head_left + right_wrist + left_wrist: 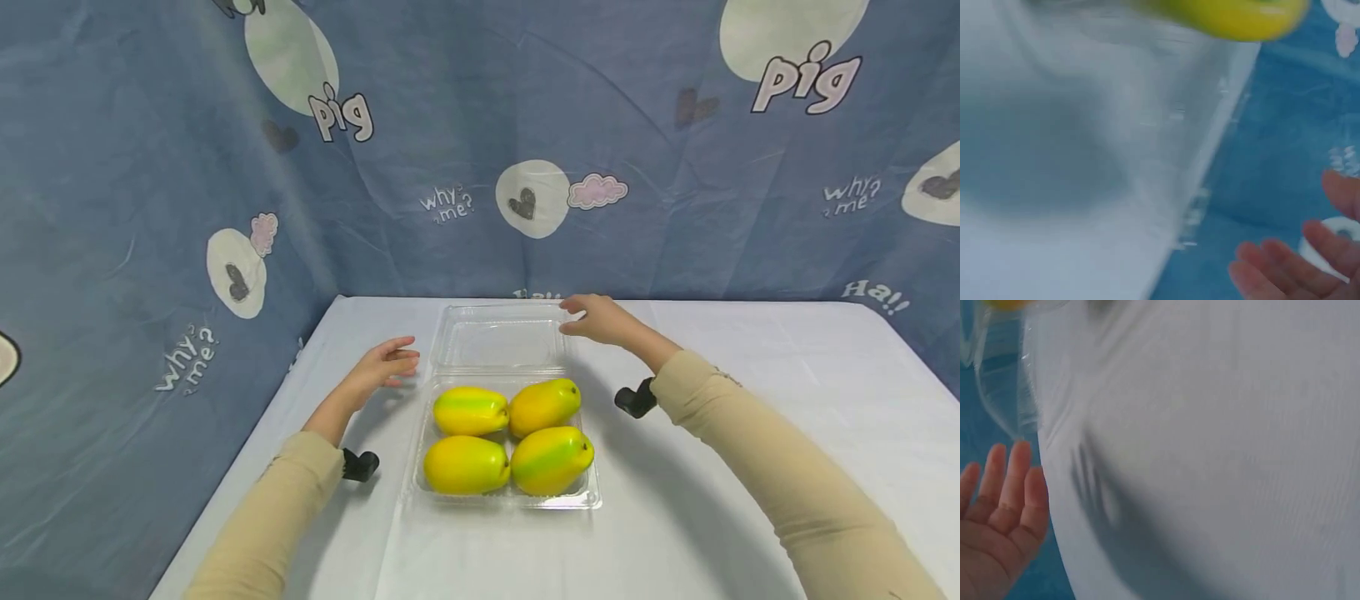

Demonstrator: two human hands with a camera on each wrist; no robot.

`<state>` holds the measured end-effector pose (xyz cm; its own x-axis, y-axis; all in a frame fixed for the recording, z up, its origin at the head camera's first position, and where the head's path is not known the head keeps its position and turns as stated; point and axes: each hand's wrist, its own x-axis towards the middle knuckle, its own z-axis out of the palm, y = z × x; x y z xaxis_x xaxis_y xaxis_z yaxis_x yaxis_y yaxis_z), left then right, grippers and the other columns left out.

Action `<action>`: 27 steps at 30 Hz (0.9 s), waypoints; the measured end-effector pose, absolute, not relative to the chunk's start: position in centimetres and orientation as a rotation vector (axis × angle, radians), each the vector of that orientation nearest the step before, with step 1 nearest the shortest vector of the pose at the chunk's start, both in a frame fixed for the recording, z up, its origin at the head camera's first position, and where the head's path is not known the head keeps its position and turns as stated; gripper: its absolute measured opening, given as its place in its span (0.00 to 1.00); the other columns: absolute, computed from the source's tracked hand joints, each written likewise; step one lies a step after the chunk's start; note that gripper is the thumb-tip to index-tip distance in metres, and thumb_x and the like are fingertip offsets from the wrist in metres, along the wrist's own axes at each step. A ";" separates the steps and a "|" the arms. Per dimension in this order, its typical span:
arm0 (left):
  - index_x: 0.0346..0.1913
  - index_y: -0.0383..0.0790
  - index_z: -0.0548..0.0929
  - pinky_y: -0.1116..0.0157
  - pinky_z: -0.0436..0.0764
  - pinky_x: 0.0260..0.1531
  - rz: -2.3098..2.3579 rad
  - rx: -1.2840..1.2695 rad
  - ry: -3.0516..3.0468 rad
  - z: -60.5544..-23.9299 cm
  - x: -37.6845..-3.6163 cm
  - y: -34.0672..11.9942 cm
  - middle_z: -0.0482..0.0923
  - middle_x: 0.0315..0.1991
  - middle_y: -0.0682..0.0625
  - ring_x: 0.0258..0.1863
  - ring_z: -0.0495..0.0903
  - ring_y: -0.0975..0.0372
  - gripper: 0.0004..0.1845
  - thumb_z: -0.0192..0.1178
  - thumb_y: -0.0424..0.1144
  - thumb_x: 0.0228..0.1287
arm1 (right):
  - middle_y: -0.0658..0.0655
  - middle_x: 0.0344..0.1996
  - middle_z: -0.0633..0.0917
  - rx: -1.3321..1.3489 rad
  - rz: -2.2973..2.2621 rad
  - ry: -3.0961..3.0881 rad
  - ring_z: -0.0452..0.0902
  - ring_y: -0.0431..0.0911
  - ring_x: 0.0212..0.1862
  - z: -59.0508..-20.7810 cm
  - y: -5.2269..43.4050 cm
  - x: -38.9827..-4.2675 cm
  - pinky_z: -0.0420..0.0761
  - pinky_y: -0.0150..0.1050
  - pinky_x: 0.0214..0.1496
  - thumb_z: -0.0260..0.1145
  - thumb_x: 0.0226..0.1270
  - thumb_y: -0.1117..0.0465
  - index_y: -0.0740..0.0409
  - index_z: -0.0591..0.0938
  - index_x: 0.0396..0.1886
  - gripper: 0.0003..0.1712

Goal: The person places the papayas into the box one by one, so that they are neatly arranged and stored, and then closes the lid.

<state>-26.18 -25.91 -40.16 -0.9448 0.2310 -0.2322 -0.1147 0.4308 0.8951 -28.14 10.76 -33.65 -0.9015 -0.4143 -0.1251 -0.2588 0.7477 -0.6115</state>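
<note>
Several yellow-green, mango-like fruits (551,461) lie in two rows in the base of a clear plastic clamshell box (592,500). Its transparent lid (498,342) is folded back flat on the far side. To the left of the lid is my left hand (378,367), fingers spread and holding nothing; the left wrist view shows its palm (991,544) with the fingers extended. My right hand (600,321) reaches to the lid's far right corner, with thumb and fingers apart and the fingertips at the lid's edge. In the right wrist view its fingers (1285,265) are loosely extended.
A white cloth (750,417) covers the table under the box. Behind and to the left hangs a blue printed curtain (420,108), close to the table's far edge. Each wrist wears a black camera, the right one (636,398) standing out beside the sleeve.
</note>
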 end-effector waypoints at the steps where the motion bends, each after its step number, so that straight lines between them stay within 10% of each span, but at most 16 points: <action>1: 0.70 0.35 0.53 0.51 0.70 0.54 1.505 0.070 2.380 -40.3 -26.2 -25.7 0.62 0.63 0.34 0.57 0.70 0.45 0.32 0.50 0.41 0.68 | 0.69 0.60 0.69 -0.457 -0.941 2.686 0.65 0.60 0.61 -34.4 11.1 -28.1 0.68 0.52 0.59 0.58 0.65 0.59 0.67 0.65 0.63 0.29; 9: 0.69 0.37 0.57 0.63 0.78 0.44 1.392 -0.127 2.398 -41.7 -26.4 -24.2 0.66 0.63 0.39 0.50 0.77 0.54 0.31 0.51 0.46 0.67 | 0.73 0.63 0.62 -0.062 -1.507 2.342 0.69 0.60 0.58 -40.0 12.2 -27.2 0.71 0.45 0.58 0.53 0.68 0.63 0.73 0.52 0.68 0.34; 27: 0.68 0.43 0.61 0.66 0.76 0.41 1.460 -0.081 2.360 -42.2 -26.2 -23.2 0.67 0.62 0.41 0.47 0.77 0.59 0.30 0.53 0.48 0.66 | 0.73 0.55 0.71 -0.034 -1.800 2.191 0.77 0.40 0.39 -41.7 11.6 -26.6 0.76 0.39 0.52 0.53 0.67 0.64 0.75 0.59 0.64 0.30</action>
<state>-26.20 -23.15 -42.23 -0.9324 0.1402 -0.3332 -0.2356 0.4635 0.8542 -26.58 11.64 -41.74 -0.9531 -0.2098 -0.2180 0.1731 0.2128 -0.9617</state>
